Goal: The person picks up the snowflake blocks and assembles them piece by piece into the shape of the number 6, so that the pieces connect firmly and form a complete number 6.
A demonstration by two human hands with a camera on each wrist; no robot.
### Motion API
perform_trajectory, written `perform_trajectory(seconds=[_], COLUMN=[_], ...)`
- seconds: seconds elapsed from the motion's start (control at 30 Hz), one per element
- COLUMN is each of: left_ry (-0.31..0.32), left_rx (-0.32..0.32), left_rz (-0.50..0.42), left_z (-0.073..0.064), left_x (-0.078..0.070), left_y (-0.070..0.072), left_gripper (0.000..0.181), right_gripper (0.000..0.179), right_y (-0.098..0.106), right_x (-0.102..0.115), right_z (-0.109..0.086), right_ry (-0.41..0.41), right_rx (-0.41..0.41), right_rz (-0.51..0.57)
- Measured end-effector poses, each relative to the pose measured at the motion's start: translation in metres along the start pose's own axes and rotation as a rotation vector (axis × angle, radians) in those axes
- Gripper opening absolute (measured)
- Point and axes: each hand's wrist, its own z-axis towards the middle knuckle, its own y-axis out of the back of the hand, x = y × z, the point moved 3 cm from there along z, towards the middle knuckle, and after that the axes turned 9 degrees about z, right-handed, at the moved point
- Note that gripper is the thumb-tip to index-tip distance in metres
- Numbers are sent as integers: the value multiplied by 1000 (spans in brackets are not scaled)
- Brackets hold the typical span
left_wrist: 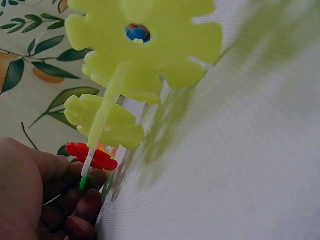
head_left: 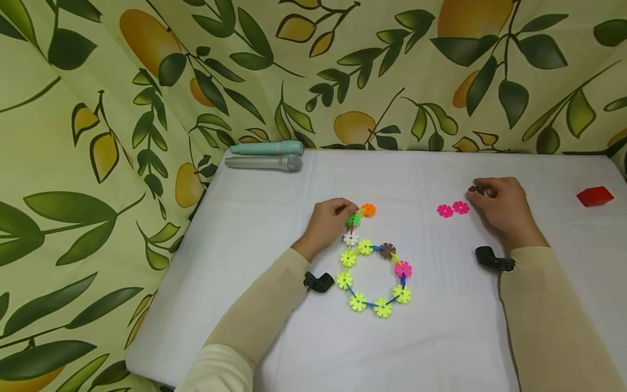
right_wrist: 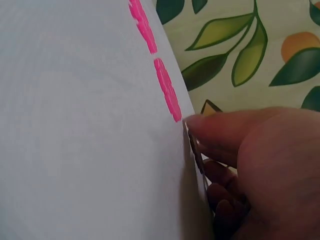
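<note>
A chain of notched plastic snowflake discs lies on the table, a ring with a stem rising from its upper left. My left hand (head_left: 325, 226) pinches the green disc (head_left: 354, 220) on the stem, above a white disc (head_left: 350, 238) and beside an orange disc (head_left: 368, 209). Yellow discs (head_left: 383, 308), a pink disc (head_left: 404, 269) and a brown disc (head_left: 388, 250) form the ring. Toward the back right, my right hand (head_left: 506, 209) holds another brown disc (right_wrist: 195, 151) between thumb and fingers, partly hidden. Two pink discs (head_left: 453, 209) lie just left of it.
A silver microphone (head_left: 264, 162) and a teal one (head_left: 266, 147) lie at the back left table edge. A red block (head_left: 595, 196) sits at the far right. Patterned curtain (head_left: 274, 65) hangs behind and to the left of the white table (head_left: 465, 326).
</note>
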Motion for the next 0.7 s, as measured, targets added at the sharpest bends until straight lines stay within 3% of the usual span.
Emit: perform_trajectory(seconds=[0.17,0.7], left_ry=[-1,7], left_rx=[0,19], left_rz=[4,-35], left_z=[0,0], left_x=[0,2], left_y=[0,-1], left_gripper=[22,20], right_gripper=[40,47], right_y=[-1,5], right_x=[4,6], right_z=[-3,-8], right_ry=[40,-32], right_rx=[-14,-22], right_rz=[-18,88])
